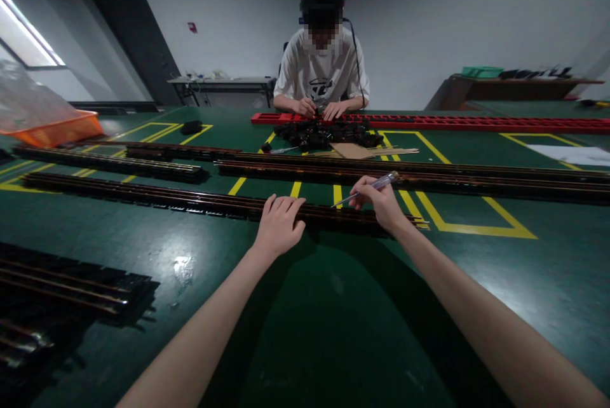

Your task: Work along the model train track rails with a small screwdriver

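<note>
A long black rail (210, 202) with thin copper-coloured strips along it lies across the table in front of me. My left hand (279, 227) grips it from above, fingers over the far edge and thumb at the near side. In my right hand (376, 199) is a screwdriver (381, 182) with a clear handle. Its thin shaft slants down to the left, and the tip is at the rail's top, right of my left hand. Whether the tip touches a strip I cannot tell. At the rail's right end, the strips stick out past the black body.
More black rails (429, 179) lie beyond and at near left (61, 284). Farther back are a pile of black parts (314, 135), cardboard (352, 151) and a red frame (429, 122). A co-worker (321, 71) sits opposite, hands near the pile. An orange basket (61, 130) stands left.
</note>
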Available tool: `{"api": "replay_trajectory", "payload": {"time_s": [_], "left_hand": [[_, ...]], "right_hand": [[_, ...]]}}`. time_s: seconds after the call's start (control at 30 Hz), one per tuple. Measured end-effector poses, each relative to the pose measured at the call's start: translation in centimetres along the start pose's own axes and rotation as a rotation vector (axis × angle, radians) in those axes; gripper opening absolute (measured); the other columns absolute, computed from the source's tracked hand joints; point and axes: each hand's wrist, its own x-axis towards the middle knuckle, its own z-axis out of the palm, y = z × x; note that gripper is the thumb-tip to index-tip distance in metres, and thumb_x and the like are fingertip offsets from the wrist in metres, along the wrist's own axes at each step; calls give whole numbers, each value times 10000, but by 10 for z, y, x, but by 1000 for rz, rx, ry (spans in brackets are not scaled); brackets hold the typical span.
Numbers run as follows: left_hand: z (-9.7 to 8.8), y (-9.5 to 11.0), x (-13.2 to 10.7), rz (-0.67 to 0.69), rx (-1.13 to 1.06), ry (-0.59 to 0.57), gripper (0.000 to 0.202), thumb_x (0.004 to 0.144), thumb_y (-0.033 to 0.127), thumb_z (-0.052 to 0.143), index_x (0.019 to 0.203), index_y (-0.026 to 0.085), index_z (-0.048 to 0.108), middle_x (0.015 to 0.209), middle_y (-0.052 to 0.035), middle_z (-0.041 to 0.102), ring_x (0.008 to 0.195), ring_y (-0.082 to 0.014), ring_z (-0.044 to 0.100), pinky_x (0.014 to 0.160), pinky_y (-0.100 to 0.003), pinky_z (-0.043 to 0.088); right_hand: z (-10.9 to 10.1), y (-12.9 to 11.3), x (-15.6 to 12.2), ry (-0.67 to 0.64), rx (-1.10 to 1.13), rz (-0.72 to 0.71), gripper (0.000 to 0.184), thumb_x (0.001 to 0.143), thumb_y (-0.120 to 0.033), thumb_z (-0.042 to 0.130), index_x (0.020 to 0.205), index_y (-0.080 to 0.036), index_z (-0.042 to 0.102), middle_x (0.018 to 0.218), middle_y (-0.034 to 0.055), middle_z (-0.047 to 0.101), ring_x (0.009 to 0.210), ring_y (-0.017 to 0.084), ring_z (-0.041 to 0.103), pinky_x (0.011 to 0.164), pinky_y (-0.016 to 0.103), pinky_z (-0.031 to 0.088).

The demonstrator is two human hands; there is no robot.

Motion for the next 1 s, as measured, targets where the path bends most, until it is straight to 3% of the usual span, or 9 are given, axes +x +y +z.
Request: {"api": "replay_trajectory", "payload": {"time_s": [0.37, 0.73, 1.0], "left_hand": [[0, 2, 2, 5, 82, -2, 429, 864, 433, 449, 1172, 158, 566, 1139, -90, 623, 1095, -249, 532, 1046, -449, 316], [5, 0, 1, 23, 105, 65, 364, 874, 425, 481, 1127, 182, 578, 1090, -78, 643, 1051, -238, 551, 1022, -461, 316], [5, 4, 0, -6, 138, 71, 390, 872, 413, 468, 1170, 181, 564, 1156, -94, 614, 1135, -272, 497, 1033, -493, 298]], "right_hand": [[0, 0, 4, -16, 6, -36, 147, 635, -277, 606, 548, -162, 577, 464, 9, 589, 411, 108, 535, 406, 211, 421], [-2, 1, 3, -27, 13, -14, 144, 633, -282, 586, 563, -156, 588, 470, 14, 596, 411, 106, 536, 407, 208, 425], [-4, 0, 3, -25, 7, -25, 139, 637, -270, 588, 563, -153, 595, 469, 18, 603, 405, 110, 539, 409, 214, 431]]}}
